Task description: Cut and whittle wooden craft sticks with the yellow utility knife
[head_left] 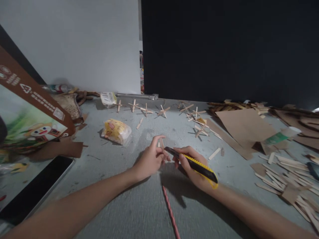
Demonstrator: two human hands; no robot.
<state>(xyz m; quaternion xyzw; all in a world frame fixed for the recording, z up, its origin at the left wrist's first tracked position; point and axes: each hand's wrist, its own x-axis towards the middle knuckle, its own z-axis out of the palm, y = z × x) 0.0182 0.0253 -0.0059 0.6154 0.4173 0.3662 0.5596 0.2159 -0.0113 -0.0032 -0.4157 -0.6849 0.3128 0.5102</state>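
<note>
My right hand (190, 164) grips a yellow and black utility knife (196, 165), its tip pointing left toward my other hand. My left hand (151, 157) pinches a small wooden stick (161, 143) against the grey floor, index finger raised. The knife tip sits right beside the pinched stick. Both forearms reach in from the bottom of the view.
Several crossed wooden stick pieces (163, 111) lie further back. A pile of loose sticks (286, 172) and cardboard sheets (243, 126) lie at the right. A yellow plastic packet (116, 131), a printed box (27, 116), a dark tablet (37, 191) and a red rod (170, 212) are nearby.
</note>
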